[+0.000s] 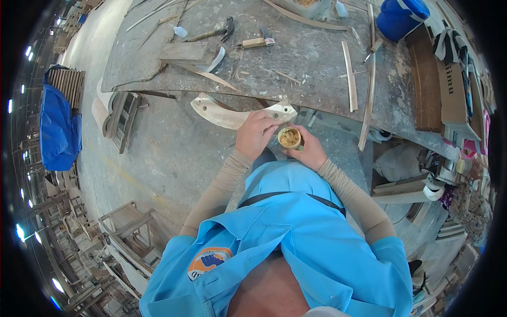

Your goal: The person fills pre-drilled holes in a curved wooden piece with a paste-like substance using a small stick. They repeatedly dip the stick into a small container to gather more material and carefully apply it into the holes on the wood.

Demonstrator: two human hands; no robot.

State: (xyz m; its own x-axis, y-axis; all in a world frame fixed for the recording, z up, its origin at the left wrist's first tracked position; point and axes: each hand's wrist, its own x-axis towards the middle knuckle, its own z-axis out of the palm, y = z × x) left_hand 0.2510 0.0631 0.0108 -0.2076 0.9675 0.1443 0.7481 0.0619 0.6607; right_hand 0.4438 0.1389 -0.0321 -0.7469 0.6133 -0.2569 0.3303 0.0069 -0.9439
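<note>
My right hand (pixel 307 148) holds a small round tub of tan paste (pixel 289 138), its top uncovered. Close to the left of the tub, my left hand (pixel 256 132) lies over the near edge of a curved wooden piece (pixel 222 115) with holes at its ends. The fingers bend toward the piece's right end; whether they grip it or hold something small cannot be told. That wooden piece lies along the front edge of the worktable.
On the worktable (pixel 313 85) are a claw hammer (pixel 227 29), a wooden-handled tool (pixel 255 42), a wood block (pixel 186 51), long thin strips (pixel 350 77) and a blue bucket (pixel 400 20). A cardboard box (pixel 455 91) stands at the right.
</note>
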